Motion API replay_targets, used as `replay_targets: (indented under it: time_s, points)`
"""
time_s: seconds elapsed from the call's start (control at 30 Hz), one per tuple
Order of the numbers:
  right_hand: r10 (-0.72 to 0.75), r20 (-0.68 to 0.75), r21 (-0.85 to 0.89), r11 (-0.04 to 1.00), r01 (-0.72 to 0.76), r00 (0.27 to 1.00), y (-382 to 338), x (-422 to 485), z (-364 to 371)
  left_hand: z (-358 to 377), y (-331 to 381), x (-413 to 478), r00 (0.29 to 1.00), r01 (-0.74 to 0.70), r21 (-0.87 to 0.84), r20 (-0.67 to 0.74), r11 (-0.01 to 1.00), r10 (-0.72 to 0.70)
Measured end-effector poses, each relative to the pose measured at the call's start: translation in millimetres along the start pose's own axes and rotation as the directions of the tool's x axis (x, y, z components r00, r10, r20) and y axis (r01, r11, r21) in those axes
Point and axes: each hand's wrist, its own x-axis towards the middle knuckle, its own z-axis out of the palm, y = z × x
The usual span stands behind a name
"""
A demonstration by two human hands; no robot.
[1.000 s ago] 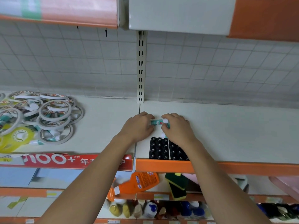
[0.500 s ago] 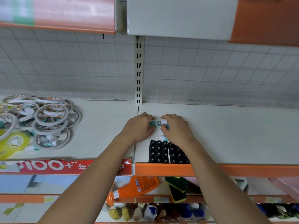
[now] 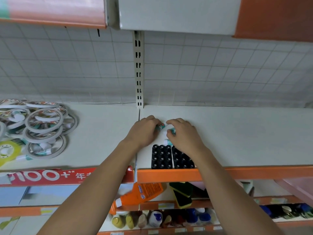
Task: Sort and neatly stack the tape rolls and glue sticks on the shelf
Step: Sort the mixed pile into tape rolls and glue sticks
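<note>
On the white shelf [image 3: 245, 136], my left hand [image 3: 144, 132] curls around a small teal glue stick [image 3: 160, 127] with a red tip. My right hand [image 3: 183, 133] is just to its right, fingers curled over another teal glue stick [image 3: 173, 130]. A third glue stick [image 3: 166, 142] lies partly hidden under my right hand. In front of both hands stand two black packs [image 3: 171, 157] of upright glue sticks. A loose heap of white tape rolls [image 3: 42, 126] and a yellow tape roll [image 3: 8, 150] lies at the far left.
A slotted upright post [image 3: 138, 70] splits the wire-grid back wall. The shelf's orange front rail [image 3: 169, 174] and a red price banner [image 3: 50, 176] run below. Lower shelves hold an orange bottle [image 3: 140, 195], a green-black sponge [image 3: 182, 194] and several small bottles.
My hands, which held one glue stick between them, have come apart. The left hand keeps that stick while the right hand has shifted slightly right onto another.
</note>
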Motion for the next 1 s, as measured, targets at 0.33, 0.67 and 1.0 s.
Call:
replay_targets:
  time_s: [0.33,0.67,1.0]
  points:
    - [-0.203,0.059,-0.076,0.975,0.207,0.977,-14.4,-40.8,-7.1,-5.1,-1.9,-13.5,0.995,0.093,-0.018,0.032,0.995,-0.093]
    - [-0.098,0.141,-0.066,0.992,0.108,0.985,-4.7,-19.2,-9.7,-14.6,-7.0,-22.5,0.997,0.074,0.010,0.018,0.997,-0.074]
    - [-0.040,0.062,-0.022,0.999,0.041,0.997,13.5,-27.2,-10.4,1.2,17.8,9.0,0.998,-0.023,-0.062,0.061,0.998,0.026]
